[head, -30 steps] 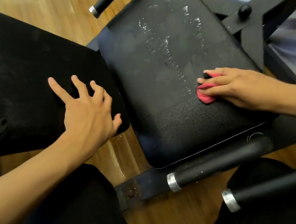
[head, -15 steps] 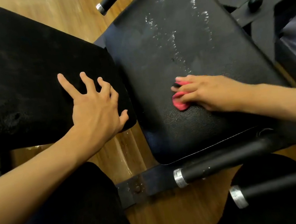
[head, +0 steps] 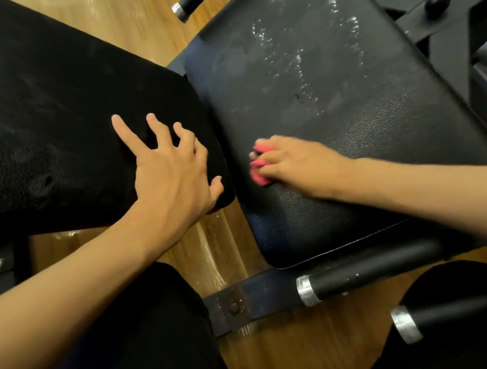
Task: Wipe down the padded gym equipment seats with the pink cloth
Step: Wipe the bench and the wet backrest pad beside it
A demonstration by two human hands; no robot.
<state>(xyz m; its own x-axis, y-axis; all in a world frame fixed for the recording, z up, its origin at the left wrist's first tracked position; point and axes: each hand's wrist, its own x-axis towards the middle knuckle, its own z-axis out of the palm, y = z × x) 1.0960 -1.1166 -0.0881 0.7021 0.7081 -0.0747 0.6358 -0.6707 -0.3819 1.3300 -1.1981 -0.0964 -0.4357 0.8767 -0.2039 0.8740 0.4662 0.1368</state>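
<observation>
While the left hand (head: 171,176) lies flat on the near right corner of the left pad (head: 36,120), fingers spread wide, it grips nothing; palm and thumb sit at the pad's edge. That pad is black, textured, with a few small dents in its surface near the left side. Wood floor (head: 213,245) shows in the gap between the two pads and below them. Just right of the gap, the pink cloth (head: 258,175) is bunched small and pressed onto the right pad (head: 350,105), close to that pad's left edge, about mid-length. Right hand (head: 293,164) sits on top of the cloth, fingers curled over it and holding it down; pink shows between and under the fingertips, slightly motion-blurred. Farther up the right pad, a patch of whitish wet streaks and droplets (head: 304,49); the nearer part of the pad looks plain grained black. Below the right pad, a black frame bar with a metal collar (head: 307,290), a second one at lower right. Person's dark-clad knees fill the bottom corners.
</observation>
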